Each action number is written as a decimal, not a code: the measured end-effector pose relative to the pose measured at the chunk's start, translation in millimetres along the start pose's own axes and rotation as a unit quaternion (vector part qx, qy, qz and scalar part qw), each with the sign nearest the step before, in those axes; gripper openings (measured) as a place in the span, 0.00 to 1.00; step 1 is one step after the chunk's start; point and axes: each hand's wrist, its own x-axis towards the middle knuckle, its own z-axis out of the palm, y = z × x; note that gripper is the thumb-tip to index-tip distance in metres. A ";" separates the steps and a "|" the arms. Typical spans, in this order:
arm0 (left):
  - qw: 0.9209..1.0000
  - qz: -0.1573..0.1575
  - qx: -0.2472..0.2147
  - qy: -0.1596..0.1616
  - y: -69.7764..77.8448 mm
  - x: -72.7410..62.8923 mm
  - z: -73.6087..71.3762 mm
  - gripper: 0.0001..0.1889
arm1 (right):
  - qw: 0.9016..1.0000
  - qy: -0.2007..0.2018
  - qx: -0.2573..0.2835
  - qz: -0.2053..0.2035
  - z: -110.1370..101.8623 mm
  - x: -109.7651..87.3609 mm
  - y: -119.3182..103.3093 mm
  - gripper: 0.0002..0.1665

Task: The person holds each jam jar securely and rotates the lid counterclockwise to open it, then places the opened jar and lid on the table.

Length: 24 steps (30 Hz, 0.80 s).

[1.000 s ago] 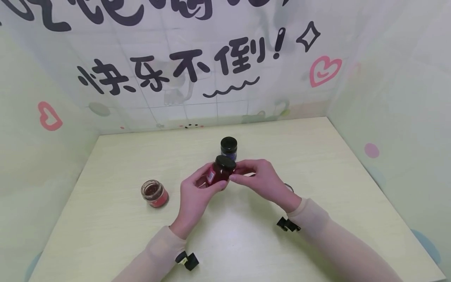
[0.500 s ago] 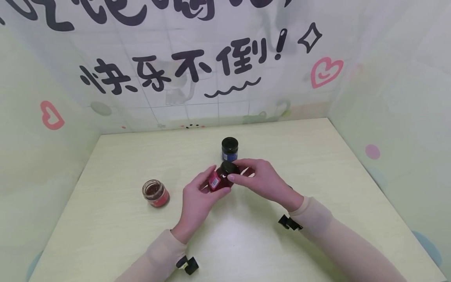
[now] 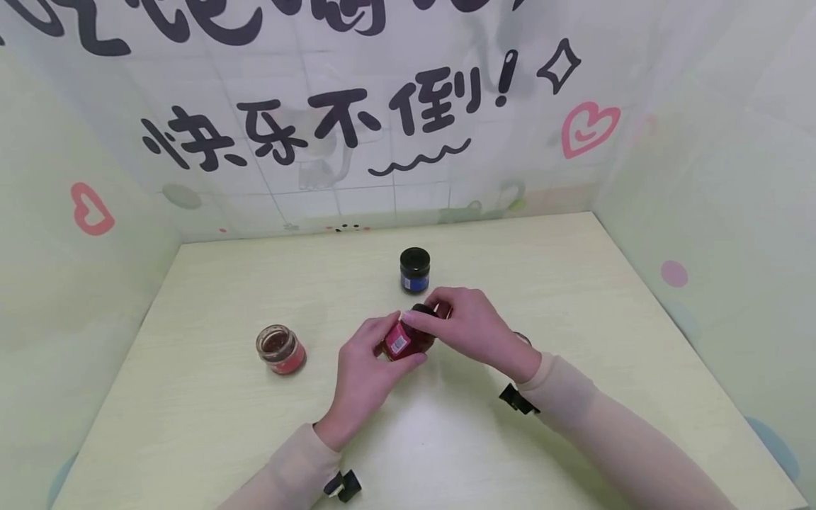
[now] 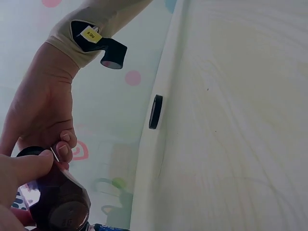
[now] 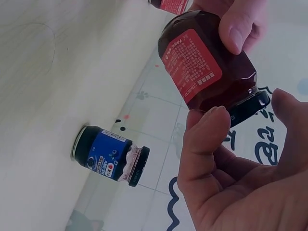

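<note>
My left hand [image 3: 360,379] grips a glass jam jar [image 3: 399,341] of dark red contents with a red label, tilted above the table. The right hand [image 3: 474,329] has its thumb and fingers around the jar's black lid [image 5: 249,109]. In the right wrist view the lid sits on the jar's neck, between thumb and curled fingers. Behind the hands stands a blue-labelled jar [image 3: 415,273] with its black lid on. Off to the left is a lidless jar [image 3: 281,350] with a red label and dark contents.
A loose black lid [image 4: 155,111] lies on the pale table [image 3: 210,425], mostly hidden behind the right wrist in the head view. Printed walls [image 3: 357,198] enclose the table at the back and sides.
The held jar has come lower and closer, its lid tilting toward the right hand. My right fingers have moved from beside the jar onto the lid. Other jars stay put.
</note>
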 end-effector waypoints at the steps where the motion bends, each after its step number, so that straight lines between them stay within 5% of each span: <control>1: 1.000 0.000 0.010 0.000 0.5 -0.7 0.0 0.35 | 1.000 -0.001 -0.003 0.000 0.1 0.0 -0.1 0.25; 9: 0.999 0.003 0.049 0.004 -0.9 -3.5 2.1 0.30 | 1.000 -0.017 -0.006 -0.007 0.7 1.8 2.5 0.17; 24: 0.988 0.103 0.112 0.021 -2.9 -3.2 2.1 0.30 | 0.998 -0.033 0.005 -0.059 0.6 0.3 6.6 0.19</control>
